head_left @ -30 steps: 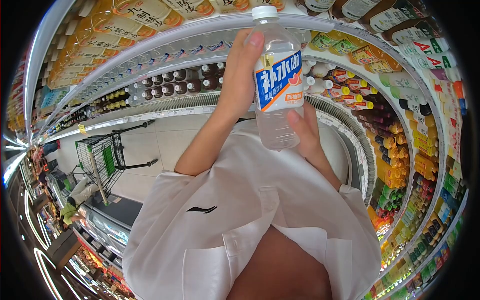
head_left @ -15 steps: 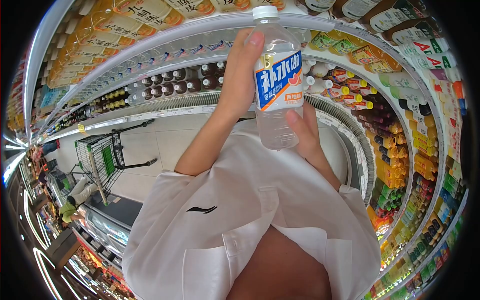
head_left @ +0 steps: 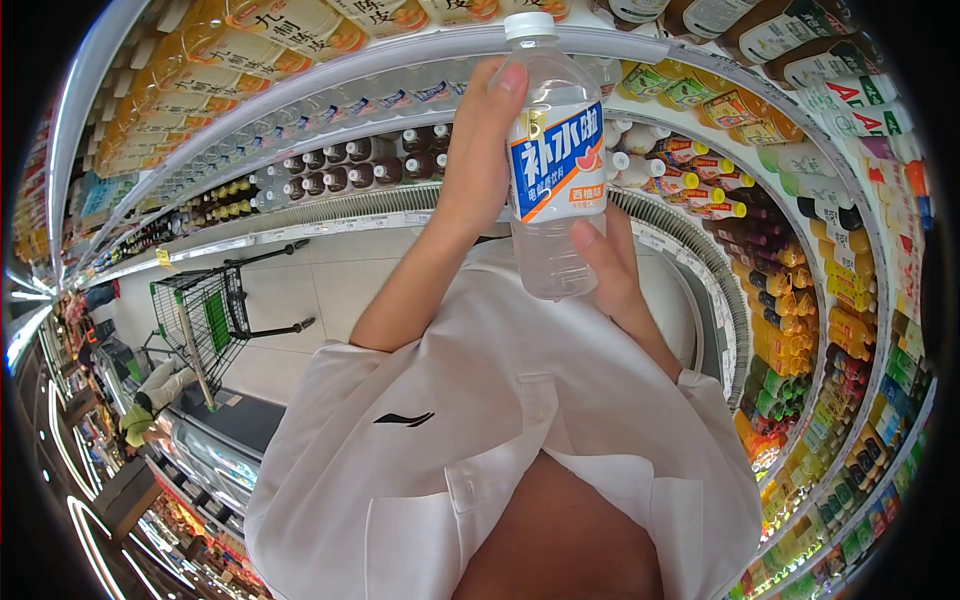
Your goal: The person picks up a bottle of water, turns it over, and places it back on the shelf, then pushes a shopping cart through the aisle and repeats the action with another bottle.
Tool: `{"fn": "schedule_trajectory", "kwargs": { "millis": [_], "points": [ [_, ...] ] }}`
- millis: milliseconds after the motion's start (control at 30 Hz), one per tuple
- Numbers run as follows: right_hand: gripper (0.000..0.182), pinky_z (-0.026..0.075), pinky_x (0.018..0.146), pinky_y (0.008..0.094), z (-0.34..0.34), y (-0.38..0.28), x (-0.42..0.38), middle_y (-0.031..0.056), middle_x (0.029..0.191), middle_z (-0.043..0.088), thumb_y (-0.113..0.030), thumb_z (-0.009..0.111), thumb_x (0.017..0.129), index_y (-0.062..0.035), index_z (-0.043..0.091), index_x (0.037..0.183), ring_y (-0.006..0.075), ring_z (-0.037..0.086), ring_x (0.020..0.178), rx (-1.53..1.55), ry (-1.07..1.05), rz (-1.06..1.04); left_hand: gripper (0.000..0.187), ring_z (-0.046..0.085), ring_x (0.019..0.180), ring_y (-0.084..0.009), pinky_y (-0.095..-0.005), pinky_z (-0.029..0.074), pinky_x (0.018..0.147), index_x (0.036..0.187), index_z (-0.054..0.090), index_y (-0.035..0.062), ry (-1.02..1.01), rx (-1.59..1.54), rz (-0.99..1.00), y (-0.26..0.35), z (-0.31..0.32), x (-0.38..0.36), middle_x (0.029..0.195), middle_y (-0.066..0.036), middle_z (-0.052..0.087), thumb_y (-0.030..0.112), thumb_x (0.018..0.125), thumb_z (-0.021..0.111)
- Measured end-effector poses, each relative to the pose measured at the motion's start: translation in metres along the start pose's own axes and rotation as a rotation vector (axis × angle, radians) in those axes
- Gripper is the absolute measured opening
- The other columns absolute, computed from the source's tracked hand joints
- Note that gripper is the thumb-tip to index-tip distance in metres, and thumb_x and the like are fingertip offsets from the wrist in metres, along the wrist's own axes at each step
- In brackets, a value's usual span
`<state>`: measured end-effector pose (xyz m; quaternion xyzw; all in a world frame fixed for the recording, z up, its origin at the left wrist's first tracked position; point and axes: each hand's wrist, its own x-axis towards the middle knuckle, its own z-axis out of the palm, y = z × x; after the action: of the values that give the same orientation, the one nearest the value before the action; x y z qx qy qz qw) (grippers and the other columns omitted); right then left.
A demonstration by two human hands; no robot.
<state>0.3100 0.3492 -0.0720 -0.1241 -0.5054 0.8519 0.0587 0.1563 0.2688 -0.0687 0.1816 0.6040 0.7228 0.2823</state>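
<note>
An upright clear plastic drink bottle (head_left: 558, 165) stands out in front of my chest, with a white cap and a blue, white and orange label. My left hand (head_left: 480, 145) wraps round its upper left side, the thumb lying near the shoulder of the bottle; its other fingers are hidden behind. Lower down, my right hand (head_left: 608, 260) grips the bottle's right side near the base, thumb in front and the remaining fingers mostly out of sight. Clear liquid seems to be inside.
Curved shelves (head_left: 640, 45) of bottled drinks surround me in front and to the right. A shopping cart (head_left: 205, 320) stands on the tiled floor (head_left: 330, 270) at left. Beyond it, a person (head_left: 145, 410) in a green top is near a glass-sided case (head_left: 205, 455).
My hands and the bottle keep almost the same place. At far left, the person in green has shifted very slightly.
</note>
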Motion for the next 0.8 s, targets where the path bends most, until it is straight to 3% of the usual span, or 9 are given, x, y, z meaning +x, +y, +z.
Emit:
{"fn": "schedule_trajectory", "kwargs": {
  "millis": [167,233,333,433,467,567,600,733,800],
  "points": [
    [0.056,0.041,0.1,0.0329,-0.015,0.008,0.006,0.0115,0.123,0.061,-0.022,0.066,0.089,0.0041,0.046,0.134,0.0167,0.055,0.115,-0.006,-0.069,0.01,0.065,0.069,0.091,-0.0232,-0.0343,0.058,0.078,0.124,0.056,-0.002,-0.001,0.032,0.008,0.004,-0.001,0.0,0.111,-0.018,0.066,0.054,0.098,0.037],
    [0.06,0.041,0.1,0.033,-0.028,0.018,0.013,0.0107,0.123,0.061,-0.02,0.072,0.085,0.0027,0.046,0.134,0.0167,0.056,0.115,-0.019,-0.138,0.001,0.049,0.061,0.078,-0.0107,-0.0243,0.049,0.069,0.119,0.058,-0.0022,0.067,0.35,0.13,0.008,-0.007,0.0,0.091,-0.009,0.066,0.038,0.092,0.064],
    [0.075,0.044,0.1,0.0344,-0.046,0.033,0.027,0.0083,0.122,0.062,-0.016,0.087,0.071,-0.0021,0.048,0.133,0.0168,0.058,0.112,-0.197,-0.106,0.051,0.054,0.064,0.076,-0.0117,-0.0256,0.051,0.067,0.122,0.06,-0.0014,-0.039,0.252,0.079,0.001,-0.008,-0.003,0.095,-0.011,0.069,0.026,0.08,0.079],
    [0.079,0.044,0.1,0.0356,-0.076,0.068,0.04,0.0081,0.122,0.062,-0.016,0.088,0.068,-0.0025,0.047,0.134,0.0173,0.059,0.111,-0.275,-0.1,0.091,0.067,0.066,0.084,-0.0109,-0.0266,0.054,0.073,0.127,0.058,-0.0002,-0.173,0.388,0.057,-0.019,-0.017,-0.001,0.101,-0.012,0.07,0.018,0.069,0.087],
    [0.078,0.044,0.1,0.036,-0.084,0.08,0.046,0.0086,0.121,0.062,-0.012,0.09,0.064,-0.0025,0.05,0.131,0.0182,0.059,0.113,-0.29,-0.07,0.077,0.07,0.069,0.091,-0.0179,-0.0312,0.055,0.082,0.124,0.058,0.0017,-0.228,0.523,0.012,-0.03,-0.024,0.0,0.104,-0.012,0.07,0.018,0.063,0.089],
    [0.074,0.045,0.1,0.0366,-0.115,0.125,0.059,0.0093,0.119,0.063,-0.006,0.088,0.062,-0.004,0.054,0.127,0.0215,0.059,0.114,-0.487,0.042,-0.066,0.067,0.066,0.105,-0.0226,-0.034,0.052,0.09,0.122,0.058,0.0055,-0.309,0.742,0.125,-0.043,-0.018,-0.007,0.115,-0.01,0.067,0.011,0.063,0.088],
    [0.074,0.045,0.1,0.0366,-0.12,0.129,0.064,0.0093,0.119,0.063,-0.006,0.088,0.062,-0.004,0.054,0.127,0.0215,0.059,0.114,-0.488,0.046,-0.069,0.066,0.065,0.105,-0.0315,-0.037,0.052,0.091,0.118,0.058,0.008,-0.28,0.803,0.125,-0.049,-0.014,-0.01,0.116,-0.011,0.065,0.01,0.058,0.088],
    [0.072,0.046,0.099,0.0396,-0.13,0.134,0.08,0.0138,0.122,0.059,-0.004,0.084,0.061,-0.0074,0.055,0.127,0.0306,0.058,0.113,-0.743,0.177,-0.314,0.067,0.063,0.104,-0.0356,-0.0407,0.053,0.09,0.118,0.058,0.0085,-0.327,0.916,0.187,-0.059,-0.011,-0.003,0.115,-0.012,0.064,0.009,0.058,0.086],
    [0.072,0.046,0.098,0.0409,-0.127,0.136,0.088,0.0154,0.123,0.057,-0.003,0.081,0.062,-0.0088,0.054,0.129,0.0342,0.057,0.113,-0.883,0.232,-0.437,0.066,0.062,0.104,-0.0349,-0.0424,0.053,0.089,0.118,0.058,0.0083,-0.385,1.044,0.334,-0.063,-0.009,0.007,0.115,-0.012,0.063,0.008,0.057,0.085]
  ]
}}
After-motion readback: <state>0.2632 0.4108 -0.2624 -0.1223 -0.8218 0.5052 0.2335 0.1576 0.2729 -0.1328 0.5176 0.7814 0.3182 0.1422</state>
